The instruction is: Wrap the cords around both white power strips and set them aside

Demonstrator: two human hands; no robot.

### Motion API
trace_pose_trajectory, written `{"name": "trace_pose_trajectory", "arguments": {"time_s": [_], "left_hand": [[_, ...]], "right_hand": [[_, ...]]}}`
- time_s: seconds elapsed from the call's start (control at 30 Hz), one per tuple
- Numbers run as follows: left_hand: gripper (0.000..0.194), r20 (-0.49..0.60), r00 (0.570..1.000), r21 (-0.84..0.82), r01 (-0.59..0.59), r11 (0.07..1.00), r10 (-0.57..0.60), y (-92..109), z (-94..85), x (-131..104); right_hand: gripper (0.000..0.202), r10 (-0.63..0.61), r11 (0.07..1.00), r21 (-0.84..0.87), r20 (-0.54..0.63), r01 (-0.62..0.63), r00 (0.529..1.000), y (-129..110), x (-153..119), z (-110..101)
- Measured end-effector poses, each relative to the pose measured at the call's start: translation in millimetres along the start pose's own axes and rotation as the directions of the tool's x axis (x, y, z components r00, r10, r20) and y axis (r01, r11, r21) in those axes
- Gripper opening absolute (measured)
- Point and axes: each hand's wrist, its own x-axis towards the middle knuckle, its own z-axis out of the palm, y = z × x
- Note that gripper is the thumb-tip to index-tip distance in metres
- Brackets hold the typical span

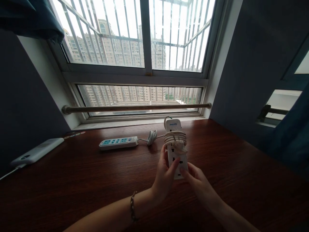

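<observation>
While both hands are gripping the white power strip (pixel 175 151), left hand (pixel 164 177) fingers closed at nine o'clock, right hand (pixel 196 178) pinching its base, unwinding the coiled cord (pixel 175 138) seems due.

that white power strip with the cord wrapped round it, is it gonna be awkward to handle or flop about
Probably not floppy: the white power strip is a rigid block, and both the left hand and right hand hold its lower end upright. The wrapped cord looks bundled tightly, though its plug end could slip loose. The smooth casing may be slightly slippery.
</observation>
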Motion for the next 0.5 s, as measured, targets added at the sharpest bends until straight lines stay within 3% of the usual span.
{"name": "trace_pose_trajectory", "arguments": {"time_s": [0.1, 0.17, 0.27, 0.33, 0.37, 0.43, 0.5], "left_hand": [[0.058, 0.092, 0.994, -0.056, 0.064, 0.996, -0.058, -11.3, -0.2, -2.4], [0.073, 0.194, 0.969, -0.093, 0.173, 0.981, -0.152, -17.8, -1.1, -3.1], [0.093, 0.262, 0.918, 0.052, 0.293, 0.955, -0.296, -28.1, -6.4, -4.2], [0.088, 0.271, 0.902, 0.231, 0.278, 0.932, -0.336, -35.3, -11.3, -5.6], [0.082, 0.288, 0.894, 0.304, 0.254, 0.918, -0.343, -38.6, -13.4, -6.4], [0.073, 0.327, 0.878, 0.393, 0.211, 0.895, -0.350, -43.6, -16.3, -8.3], [0.068, 0.343, 0.868, 0.442, 0.187, 0.877, -0.358, -46.4, -17.1, -9.8]], "right_hand": [[0.042, 0.020, 0.999, 0.027, -0.034, -0.019, 0.999, -1.8, -4.0, -8.8], [0.043, 0.001, 1.000, -0.014, -0.071, -0.002, 0.998, -2.9, -6.0, -24.3], [0.046, -0.037, 0.978, -0.206, -0.191, -0.003, 0.981, -5.4, -9.0, -65.8], [0.050, -0.080, 0.922, -0.386, -0.297, -0.043, 0.951, -9.7, -11.7, -104.8], [0.051, -0.117, 0.867, -0.492, -0.352, -0.077, 0.929, -13.0, -13.6, -126.9], [0.051, -0.223, 0.657, -0.730, -0.428, -0.189, 0.876, -20.8, -18.4, -174.8], [0.054, -0.280, 0.479, -0.813, -0.498, -0.331, 0.821, -28.4, -25.0, -224.6]]}}
